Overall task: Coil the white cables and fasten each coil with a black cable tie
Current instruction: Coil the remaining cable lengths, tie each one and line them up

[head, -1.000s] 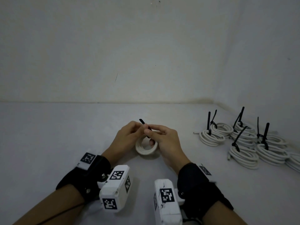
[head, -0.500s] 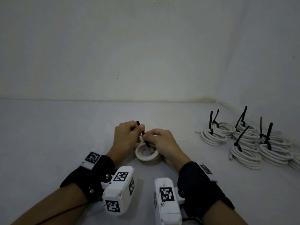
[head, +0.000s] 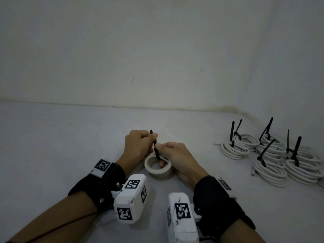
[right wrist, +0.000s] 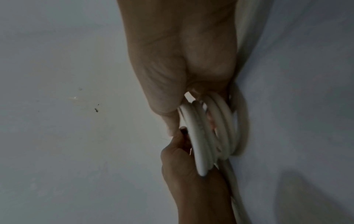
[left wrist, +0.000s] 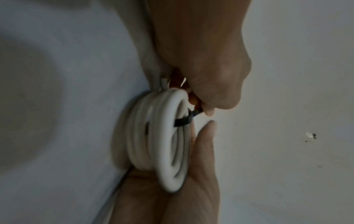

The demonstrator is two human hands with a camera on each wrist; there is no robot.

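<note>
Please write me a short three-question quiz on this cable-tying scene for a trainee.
1. True or false: the black cable tie is wrapped round the white coil between the hands.
2. Which hand pinches the free tail of the tie: A) the left hand, B) the right hand, C) neither?
3. Fill in: the finished coils lie on the person's ____ side, near the wall corner.

Key
1. True; the left wrist view shows the tie band crossing the coil's turns.
2. A; the tail stands up out of the left hand, while the right hand holds the coil where the tie wraps it.
3. Right.
</note>
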